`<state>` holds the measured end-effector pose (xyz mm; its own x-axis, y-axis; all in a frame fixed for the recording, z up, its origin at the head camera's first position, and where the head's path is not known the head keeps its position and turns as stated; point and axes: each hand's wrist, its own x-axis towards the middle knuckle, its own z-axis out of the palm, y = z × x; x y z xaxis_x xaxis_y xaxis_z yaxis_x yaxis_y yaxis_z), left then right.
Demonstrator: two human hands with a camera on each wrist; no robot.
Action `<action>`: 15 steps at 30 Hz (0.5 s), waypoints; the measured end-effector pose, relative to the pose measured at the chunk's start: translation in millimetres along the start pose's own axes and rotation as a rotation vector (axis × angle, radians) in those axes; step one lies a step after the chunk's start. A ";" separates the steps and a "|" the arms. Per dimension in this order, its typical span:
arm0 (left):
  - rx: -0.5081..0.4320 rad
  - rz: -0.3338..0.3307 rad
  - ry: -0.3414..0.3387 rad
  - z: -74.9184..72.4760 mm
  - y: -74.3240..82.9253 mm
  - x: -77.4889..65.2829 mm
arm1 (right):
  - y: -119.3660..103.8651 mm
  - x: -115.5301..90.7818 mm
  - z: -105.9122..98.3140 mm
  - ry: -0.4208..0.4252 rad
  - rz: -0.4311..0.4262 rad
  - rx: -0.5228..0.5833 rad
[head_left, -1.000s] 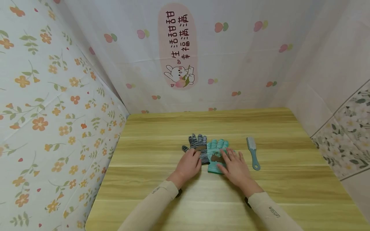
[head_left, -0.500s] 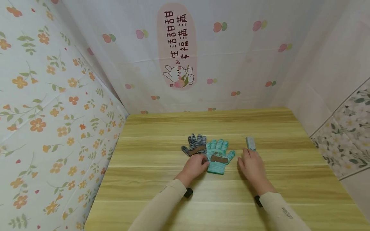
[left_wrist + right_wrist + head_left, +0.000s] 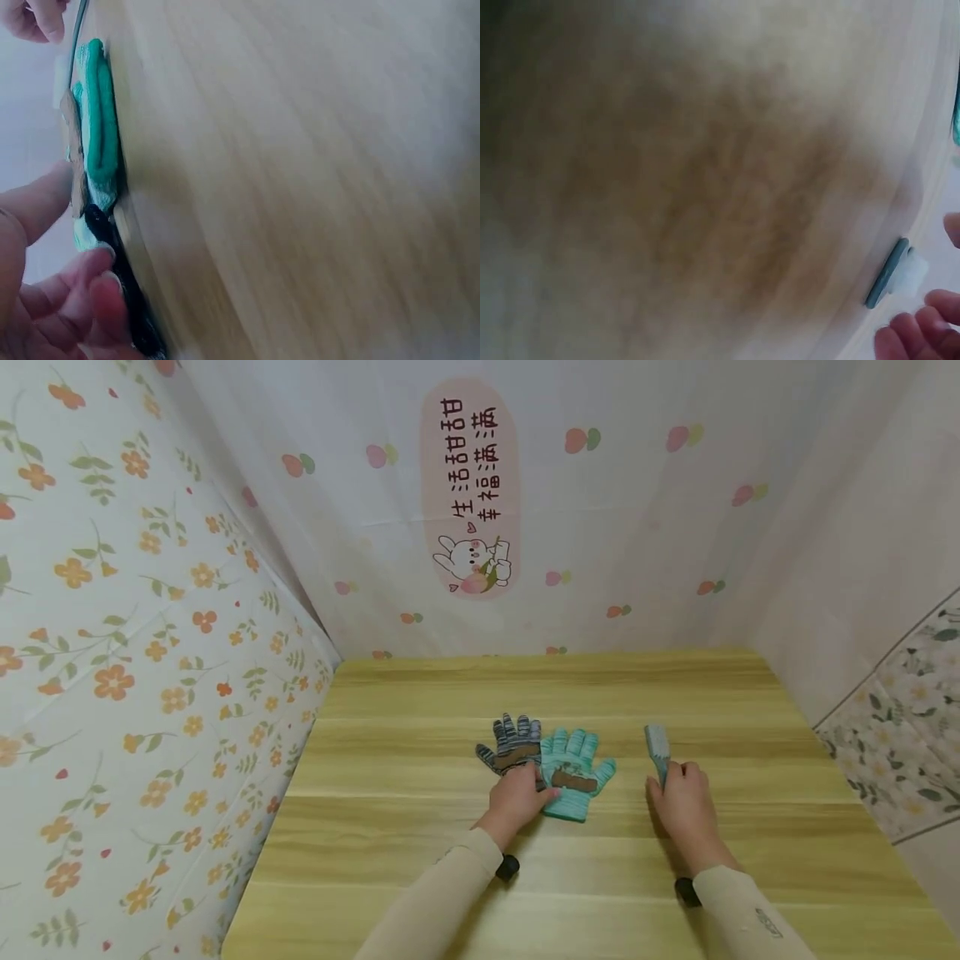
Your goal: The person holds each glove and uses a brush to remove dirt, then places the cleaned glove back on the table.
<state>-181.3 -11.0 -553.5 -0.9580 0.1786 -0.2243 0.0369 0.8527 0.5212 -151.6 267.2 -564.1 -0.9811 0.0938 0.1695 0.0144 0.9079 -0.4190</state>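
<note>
In the head view my left hand (image 3: 516, 797) touches two knit gloves lying side by side. Its thumb overlaps the teal glove (image 3: 576, 764), and its fingers are at the cuff of the dark grey striped glove (image 3: 516, 742). Brown patches mark both gloves. The left wrist view shows the thick green cuff edge-on, thumb and fingers spread on either side. Over the handle of a blue-grey brush (image 3: 657, 742) is my right hand (image 3: 686, 806), covering most of it. In the right wrist view a gap shows between the fingers and the brush handle (image 3: 887, 274).
A wood-grain table (image 3: 420, 693) carries everything. Beyond its back edge hangs a pale curtain (image 3: 645, 518) with a rabbit print. A flowered sheet (image 3: 172, 693) borders the left side, and another patterned sheet (image 3: 915, 710) the right.
My right hand has left the teal glove and moved right to the brush. My left hand has shifted slightly right along the gloves, its thumb now over the teal cuff.
</note>
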 end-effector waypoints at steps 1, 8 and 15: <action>0.004 0.001 0.001 0.8 0.7 -0.2 | 1.0 -0.7 0.1 -0.010 0.002 -0.004; 0.049 -0.011 0.006 4.7 7.2 2.0 | 4.5 -1.1 -0.1 -0.070 0.021 -0.045; 0.122 -0.051 0.010 5.3 13.6 1.4 | 2.7 -1.1 0.7 -0.056 -0.015 -0.116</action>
<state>-180.6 3.5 -551.1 -0.9623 0.1293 -0.2392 0.0221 0.9140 0.4050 -150.6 269.3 -566.0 -0.9905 0.0596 0.1240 0.0183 0.9505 -0.3102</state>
